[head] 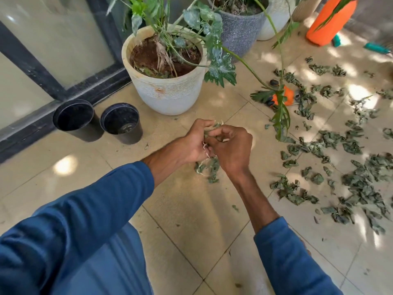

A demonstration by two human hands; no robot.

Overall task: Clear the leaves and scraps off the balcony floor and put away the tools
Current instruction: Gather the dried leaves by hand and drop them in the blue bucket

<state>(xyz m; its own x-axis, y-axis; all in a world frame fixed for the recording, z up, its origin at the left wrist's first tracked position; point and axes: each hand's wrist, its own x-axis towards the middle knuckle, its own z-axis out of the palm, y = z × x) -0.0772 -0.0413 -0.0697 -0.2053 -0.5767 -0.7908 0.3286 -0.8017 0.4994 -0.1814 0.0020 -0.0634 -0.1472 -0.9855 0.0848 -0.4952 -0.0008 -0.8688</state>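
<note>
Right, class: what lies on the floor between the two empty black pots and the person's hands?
Only bare tile, apart from one tiny scrap, as the head view shows.

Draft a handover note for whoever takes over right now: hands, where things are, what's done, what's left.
Hands: left hand and right hand both grip one leafy bunch above the floor.
Things: most leaves lie scattered on the tiles to the right. An orange tool lies among them, partly under a plant frond; a teal tool lies farther back.
Done: one handful gathered, at most.
Left: the scattered leaves, then both tools.
</note>
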